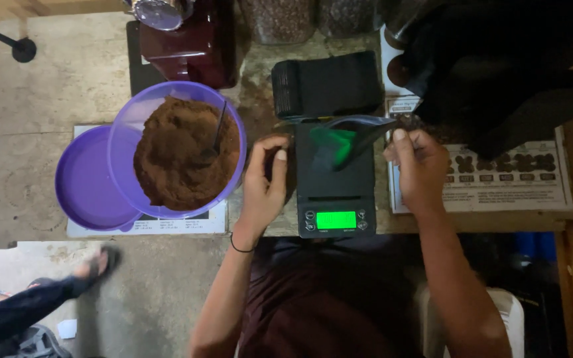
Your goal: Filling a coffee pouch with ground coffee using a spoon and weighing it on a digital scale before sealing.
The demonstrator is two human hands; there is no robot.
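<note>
A dark pouch (339,142) with a green inside lies open on a black digital scale (336,199), whose green display is lit. My right hand (420,169) pinches the pouch's right rim between thumb and fingers. My left hand (265,182) is curled at the scale's left side, its fingers closed on the dark left edge of the pouch. To the left, a purple bowl (127,132) is heaped with brown ground powder (180,152), and a dark spoon (217,132) stands in the powder.
A purple lid (87,182) lies under the bowl's left side on a white sheet. Behind the scale are a stack of black pouches (326,83), a dark red machine (190,43) and jars. A printed sheet (512,179) lies right. Another person's sandalled foot (97,262) is on the floor at left.
</note>
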